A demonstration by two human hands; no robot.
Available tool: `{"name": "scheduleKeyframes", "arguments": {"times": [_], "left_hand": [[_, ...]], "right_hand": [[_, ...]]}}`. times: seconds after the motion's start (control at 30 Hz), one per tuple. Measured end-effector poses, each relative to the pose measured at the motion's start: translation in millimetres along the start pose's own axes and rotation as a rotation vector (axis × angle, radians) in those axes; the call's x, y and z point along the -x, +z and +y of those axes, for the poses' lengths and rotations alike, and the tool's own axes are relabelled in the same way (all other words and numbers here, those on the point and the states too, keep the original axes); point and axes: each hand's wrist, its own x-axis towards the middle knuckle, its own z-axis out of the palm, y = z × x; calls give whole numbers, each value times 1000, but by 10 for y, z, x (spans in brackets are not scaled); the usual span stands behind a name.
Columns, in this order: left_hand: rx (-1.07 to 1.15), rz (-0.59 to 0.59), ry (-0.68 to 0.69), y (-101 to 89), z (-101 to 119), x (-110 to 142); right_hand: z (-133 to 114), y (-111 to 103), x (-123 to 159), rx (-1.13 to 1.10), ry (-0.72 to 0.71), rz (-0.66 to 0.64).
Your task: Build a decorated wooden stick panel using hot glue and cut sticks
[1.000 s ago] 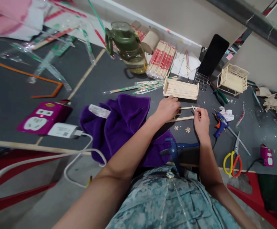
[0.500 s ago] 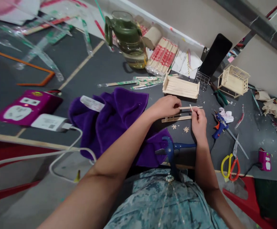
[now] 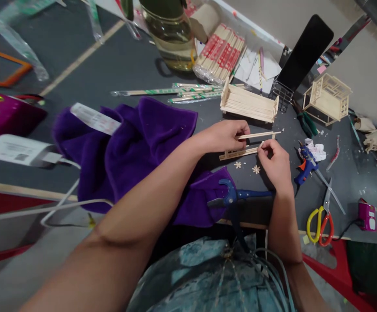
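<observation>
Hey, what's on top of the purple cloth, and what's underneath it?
On the purple cloth: a white label and, at its right end, the head of the blue tool. Your left forearm passes over it, hiding part. Whatever lies underneath is covered.

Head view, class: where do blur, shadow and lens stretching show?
Head view: print on the white charger is too soft to read; head view: dark shadow lies left of the glass jug; head view: left arm looms large, probably wide-angle stretch.

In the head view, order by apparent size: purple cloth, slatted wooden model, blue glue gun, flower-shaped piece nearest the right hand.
Purple cloth
Slatted wooden model
Blue glue gun
Flower-shaped piece
</observation>
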Motion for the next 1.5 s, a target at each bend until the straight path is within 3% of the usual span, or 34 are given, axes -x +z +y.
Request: {"name": "scheduleKeyframes", "arguments": {"times": [0.23,0.4,0.5,0.57,0.67,0.83,0.97,1.2,1.4,1.5], "left_hand": [[23,-57,-11,27,-66,-52],[123,-65,-61,16,-93,-91],[176,-70,-66,6,-102,-101],[221,-90,-58,-2,-110,-107],[270,-113,-40,-11,-125,-120],[282,-132,-29,-10,-164,-142],[265,-134,-28,-7,-194,-156],[296,-132,-65,-16,-157,-131],[312,-138,-57,-24,-167,-126],[315,-142,-54,-21,-179,-132]], "right_hand": [[136,-248,142,221,81,-43],[192,-237,270,481,171,-48],[147,-244,350,522,175,-37],[112,-316,457,447,105,103],[110,-526,731,354,45,412],[328,-932,1278,427,252,645],[615,-1121,1557,511,379,767],[1027,-1214,1624,686,624,670],[1061,-1104,1273,562,351,615],[935,-1034,1029,560,351,527]]}}
